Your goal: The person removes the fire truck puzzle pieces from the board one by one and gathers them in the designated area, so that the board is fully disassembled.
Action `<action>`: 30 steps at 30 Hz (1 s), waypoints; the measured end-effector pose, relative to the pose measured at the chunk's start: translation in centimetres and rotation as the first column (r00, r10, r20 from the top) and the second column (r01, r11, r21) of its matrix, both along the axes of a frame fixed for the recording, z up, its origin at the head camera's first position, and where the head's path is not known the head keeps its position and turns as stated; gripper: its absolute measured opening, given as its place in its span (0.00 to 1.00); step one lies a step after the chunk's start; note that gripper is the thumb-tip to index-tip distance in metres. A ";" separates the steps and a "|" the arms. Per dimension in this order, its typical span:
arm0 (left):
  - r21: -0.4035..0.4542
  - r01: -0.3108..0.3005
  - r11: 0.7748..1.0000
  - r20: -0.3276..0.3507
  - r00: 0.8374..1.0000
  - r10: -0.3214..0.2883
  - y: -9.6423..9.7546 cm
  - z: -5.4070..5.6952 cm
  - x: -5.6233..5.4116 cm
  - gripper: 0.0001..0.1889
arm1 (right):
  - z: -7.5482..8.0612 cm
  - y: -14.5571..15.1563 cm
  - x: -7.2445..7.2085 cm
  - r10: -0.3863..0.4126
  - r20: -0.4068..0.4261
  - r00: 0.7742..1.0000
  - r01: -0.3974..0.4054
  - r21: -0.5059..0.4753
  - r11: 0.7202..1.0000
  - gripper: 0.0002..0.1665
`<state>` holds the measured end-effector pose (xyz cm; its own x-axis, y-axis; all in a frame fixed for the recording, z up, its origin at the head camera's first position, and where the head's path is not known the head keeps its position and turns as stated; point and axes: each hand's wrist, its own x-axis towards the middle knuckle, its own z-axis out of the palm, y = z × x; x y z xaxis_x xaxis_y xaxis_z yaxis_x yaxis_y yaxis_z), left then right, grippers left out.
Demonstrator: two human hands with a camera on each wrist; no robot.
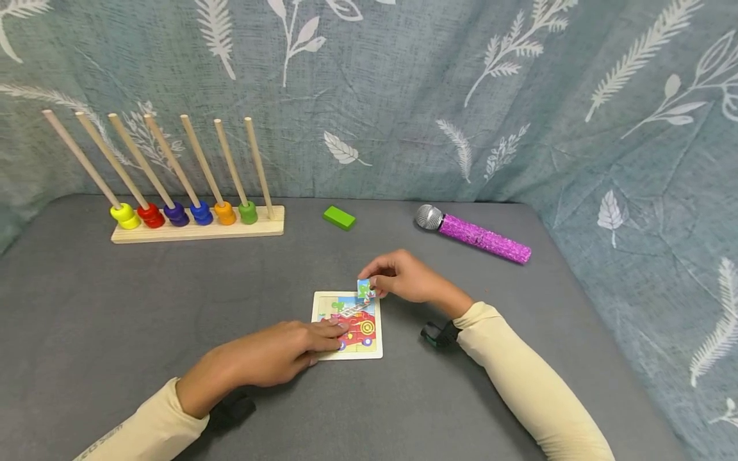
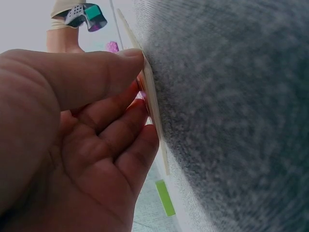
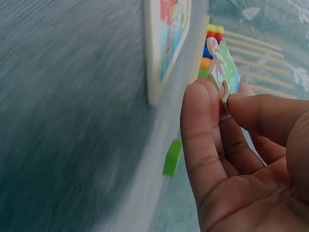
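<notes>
A square jigsaw puzzle in a pale wooden tray (image 1: 376, 354) lies on the grey table, its picture showing a red vehicle with a white ladder. My left hand (image 1: 288, 349) rests on the tray's lower left part with its fingers stretched over the picture. In the left wrist view the thumb (image 2: 104, 72) touches the tray's edge (image 2: 155, 104). Between thumb and fingers my right hand (image 1: 406, 278) pinches a puzzle piece (image 1: 364, 289), held over the tray's top right corner. Green, blue and white print shows on that piece (image 3: 226, 67) in the right wrist view.
Behind to the left stands a wooden peg rack (image 1: 196, 234) with coloured rings on tall rods. A green block (image 1: 339, 218) lies behind the tray. Farther right is a toy microphone (image 1: 481, 237) with a glittery purple handle. A patterned curtain (image 1: 380, 96) hangs along the table's back.
</notes>
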<state>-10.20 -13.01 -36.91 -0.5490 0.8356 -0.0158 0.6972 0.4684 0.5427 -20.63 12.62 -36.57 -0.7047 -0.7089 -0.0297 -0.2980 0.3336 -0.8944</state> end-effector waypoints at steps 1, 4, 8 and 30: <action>0.000 0.001 1.000 -0.002 1.000 -0.001 0.0 0.0 0.0 0.24 | 0.0 0.4 0.0 -0.009 -0.003 1.000 0.009 0.011 1.000 0.13; -0.002 0.003 1.000 -0.002 1.000 -0.003 0.1 0.0 0.0 0.24 | 0.1 1.5 0.0 -0.037 -0.015 0.999 0.038 0.047 0.998 0.13; -0.006 -0.001 1.000 -0.006 1.000 0.001 0.1 0.0 0.1 0.24 | 0.1 2.7 0.0 -0.048 -0.039 0.998 0.050 0.068 0.996 0.13; -0.022 -0.014 1.000 -0.030 0.999 0.013 0.4 -0.1 0.2 0.24 | -0.6 5.4 -0.7 -0.121 -0.014 0.993 0.122 0.093 0.988 0.10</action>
<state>-9.96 -12.65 -37.01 -0.5608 0.8278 -0.0176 0.7064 0.4894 0.5114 -21.33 18.06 -37.17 -0.7858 -0.6125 -0.0858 -0.2576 0.4501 -0.8550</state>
